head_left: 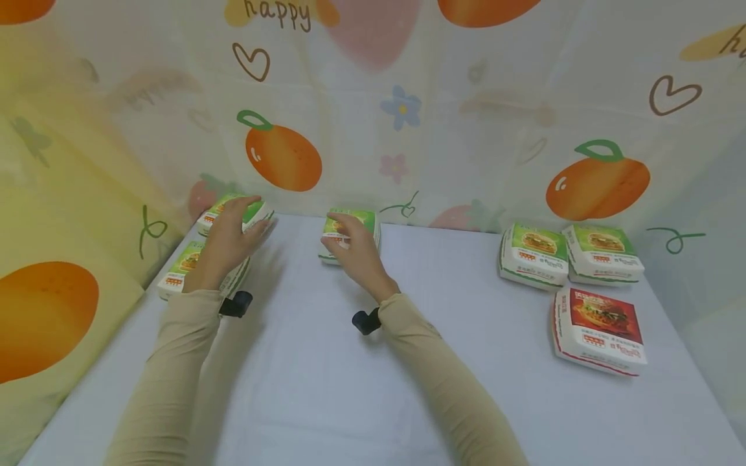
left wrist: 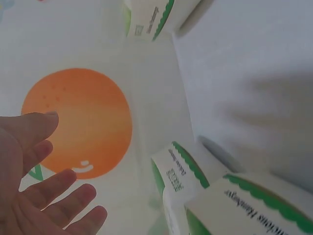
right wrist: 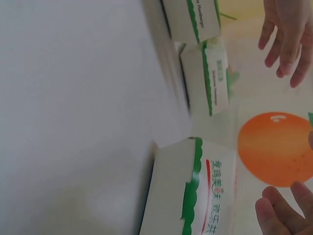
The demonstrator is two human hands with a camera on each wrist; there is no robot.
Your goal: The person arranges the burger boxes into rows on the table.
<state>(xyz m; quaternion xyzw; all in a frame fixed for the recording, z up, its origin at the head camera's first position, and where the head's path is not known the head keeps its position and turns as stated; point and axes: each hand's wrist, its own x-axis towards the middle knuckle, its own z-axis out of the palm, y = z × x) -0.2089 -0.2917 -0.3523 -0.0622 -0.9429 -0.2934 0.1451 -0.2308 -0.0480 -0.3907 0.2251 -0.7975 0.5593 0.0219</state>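
My left hand hovers over two green-and-white hamburger boxes at the left, a rear one and a front one. In the left wrist view, its fingers are spread with nothing between them, apart from the front box. My right hand is above a single green-and-white hamburger box at the back middle, partly covering it. The right wrist view shows that box's side, with loosely bent fingers clear of it and my left hand beyond.
At the right, two green hamburger boxes stand side by side, with a red-and-white box in front. A white cloth covers the table. A printed curtain hangs along its back edge.
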